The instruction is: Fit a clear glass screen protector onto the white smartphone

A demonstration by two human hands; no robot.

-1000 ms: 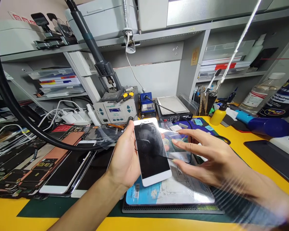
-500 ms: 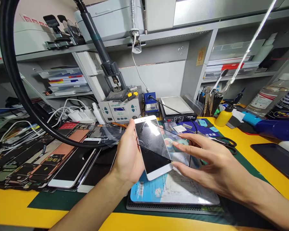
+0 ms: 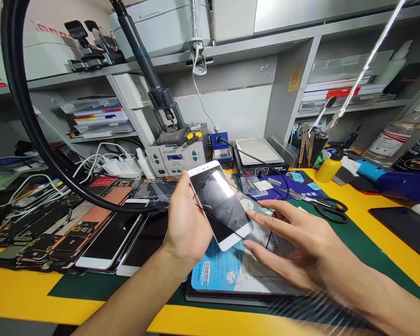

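A white smartphone (image 3: 235,238) with a dark, streaky, light-reflecting screen lies tilted in my left hand (image 3: 187,221), whose thumb and fingers clasp its sides. Across the screen, at an angle to the phone, lies a clear screen protector (image 3: 219,215) with thin black edges. My right hand (image 3: 304,240) pinches the protector near its lower right part, fingertips close to the phone's lower corner. Whether the protector rests on the glass or hovers just over it, I cannot tell. Beneath both hands is a blue and white package (image 3: 215,275) on a dark pad.
Left of my hands lie several phones and phone parts (image 3: 107,238). Black-handled scissors (image 3: 331,210) rest on the green mat (image 3: 357,252). Behind stand a soldering station (image 3: 175,158) and a flat heating plate (image 3: 259,154). A thick black hose (image 3: 38,149) loops at the left.
The phone has shifted slightly up and tilted more in my left hand. My right hand has moved a little down and left with the protector. More of the scissors shows.
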